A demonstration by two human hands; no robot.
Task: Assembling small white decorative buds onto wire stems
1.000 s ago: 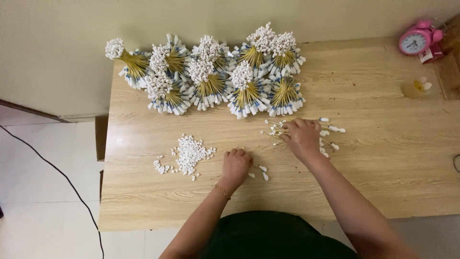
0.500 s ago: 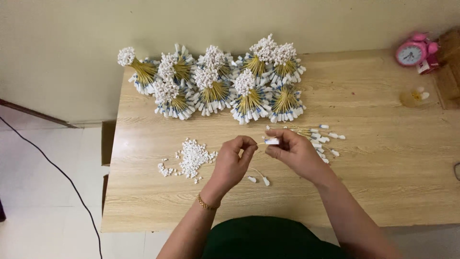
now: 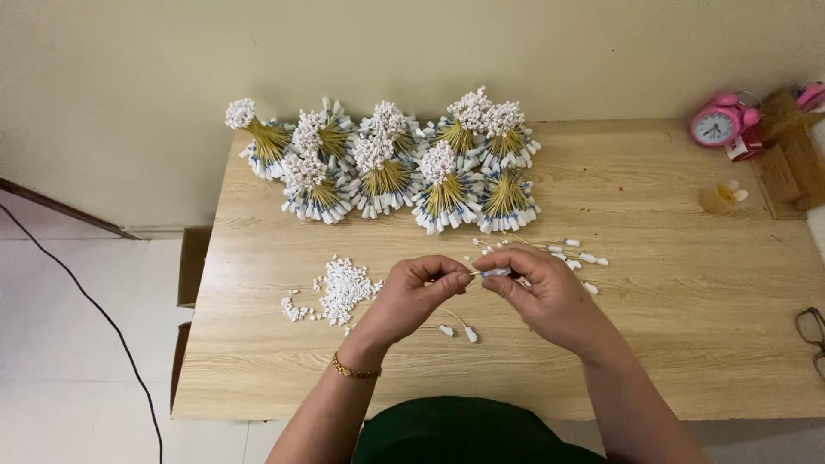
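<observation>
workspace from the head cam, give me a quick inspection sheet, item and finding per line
surface: light wooden table, set against a pale wall.
job's things: thin stick with a white tip pinched between both hands; pile of small white caps; loose sticks.
clutter: finished bundles along the back edge; pink alarm clock; small yellow cup; glasses.
grippers: left hand and right hand both closed on the stick.
cables: black cable across the floor.
surroundings: white tiled floor.
</observation>
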